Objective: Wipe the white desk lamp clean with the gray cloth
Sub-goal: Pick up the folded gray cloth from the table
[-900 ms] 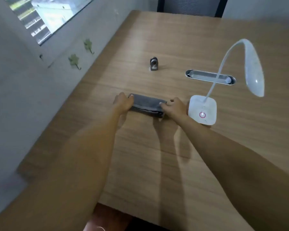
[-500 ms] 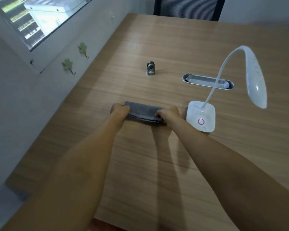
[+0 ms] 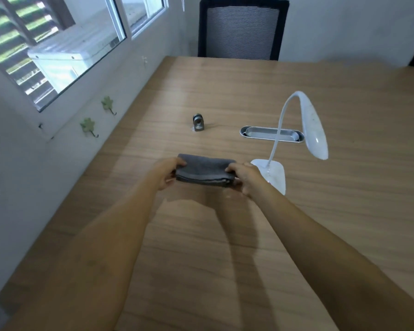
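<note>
Two hands gripping one folded gray cloth (image 3: 204, 170), lifting it off the table (image 3: 344, 211): left hand (image 3: 166, 172) pinching the nine o'clock end, right hand (image 3: 244, 176) closing on the three o'clock end. Wiping apparently not yet begun. Next, likely carrying the cloth toward three o'clock, where the white desk lamp (image 3: 314, 132) is standing just beside the right hand. Both arms reaching forward, nearly straight.
</note>
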A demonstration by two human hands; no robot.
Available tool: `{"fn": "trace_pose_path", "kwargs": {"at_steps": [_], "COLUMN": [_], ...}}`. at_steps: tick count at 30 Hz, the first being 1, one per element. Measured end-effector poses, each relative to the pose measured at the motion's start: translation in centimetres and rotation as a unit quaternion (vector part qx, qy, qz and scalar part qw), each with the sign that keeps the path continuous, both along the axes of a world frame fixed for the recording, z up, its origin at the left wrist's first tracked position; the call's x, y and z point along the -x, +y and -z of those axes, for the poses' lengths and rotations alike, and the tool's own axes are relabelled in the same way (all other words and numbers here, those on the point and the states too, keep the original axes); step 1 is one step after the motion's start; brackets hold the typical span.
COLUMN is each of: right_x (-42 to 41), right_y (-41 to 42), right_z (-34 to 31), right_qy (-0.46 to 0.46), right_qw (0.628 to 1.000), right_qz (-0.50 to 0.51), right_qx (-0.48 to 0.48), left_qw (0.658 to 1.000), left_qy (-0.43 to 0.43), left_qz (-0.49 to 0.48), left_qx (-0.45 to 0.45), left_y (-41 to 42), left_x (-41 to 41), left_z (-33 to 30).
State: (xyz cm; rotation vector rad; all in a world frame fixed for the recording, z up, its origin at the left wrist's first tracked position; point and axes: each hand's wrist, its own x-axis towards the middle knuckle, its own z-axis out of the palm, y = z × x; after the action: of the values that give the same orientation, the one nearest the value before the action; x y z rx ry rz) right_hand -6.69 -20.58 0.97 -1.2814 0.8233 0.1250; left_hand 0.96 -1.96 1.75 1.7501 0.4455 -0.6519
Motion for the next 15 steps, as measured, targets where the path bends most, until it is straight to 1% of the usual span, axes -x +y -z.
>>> {"fn": "trace_pose_path", "kwargs": {"at_steps": [3,5,8,11,15], "right_x": [1.8,3.2,5.4,7.3,8.7], "right_y": [-2.0,-3.5,-5.7,-7.3,-9.3], "right_z": [-0.7,-0.9,-1.0,-1.2,-0.9], "right_qy": [-0.025,-0.046,-0.052,-0.073,-0.068], "right_qw": [0.999,0.998,0.996,0.989,0.974], "right_qz": [0.021,0.04,0.054,0.098,0.173], "right_qx": [-0.007,-0.029,-0.049,-0.081,-0.126], "left_qw": [0.997,0.992,0.982,0.97,0.951], "left_qy": [0.029,0.043,0.059,0.078,0.097], "left_qz": [0.071,0.117,0.175,0.229,0.294], "left_qx": [0.015,0.019,0.026,0.019,0.003], "left_y": [-1.5,-2.8,-5.1,-7.5,-10.0], "left_x": [0.4,0.8,1.3,2.1,3.4], "left_z": [-0.8,-1.4,-1.7,-1.5,-1.7]}}
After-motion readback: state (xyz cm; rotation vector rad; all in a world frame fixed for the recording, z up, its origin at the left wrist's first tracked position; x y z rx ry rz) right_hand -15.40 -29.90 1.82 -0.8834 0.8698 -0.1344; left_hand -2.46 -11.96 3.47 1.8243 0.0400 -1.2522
